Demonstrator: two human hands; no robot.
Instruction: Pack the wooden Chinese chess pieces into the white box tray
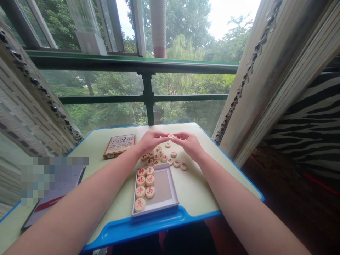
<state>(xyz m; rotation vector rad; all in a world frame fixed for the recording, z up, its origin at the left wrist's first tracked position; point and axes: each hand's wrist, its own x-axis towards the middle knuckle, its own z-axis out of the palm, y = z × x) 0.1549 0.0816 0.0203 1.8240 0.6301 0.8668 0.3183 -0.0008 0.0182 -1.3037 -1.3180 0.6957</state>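
Between the fingertips of my left hand (pixel 153 140) and my right hand (pixel 189 142) is a round Chinese chess piece (pixel 170 136) with a red character. Both hands pinch it from opposite sides, raised over the far part of the table. Below them lies a loose cluster of wooden pieces (pixel 164 158), some marked red and some dark. Nearer to me stands a shallow open box tray (pixel 174 187). Several red-marked pieces (pixel 140 192) sit in two columns along its left side, characters facing up; its right part shows bare grey bottom.
A Chinese chess box lid (pixel 122 144) lies at the back left of the pale table (pixel 196 198) with a blue rim. A dark-edged clipboard or folder (pixel 53 202), partly blurred out, is at the left. Curtains (pixel 247 85) flank a green window railing (pixel 148 88).
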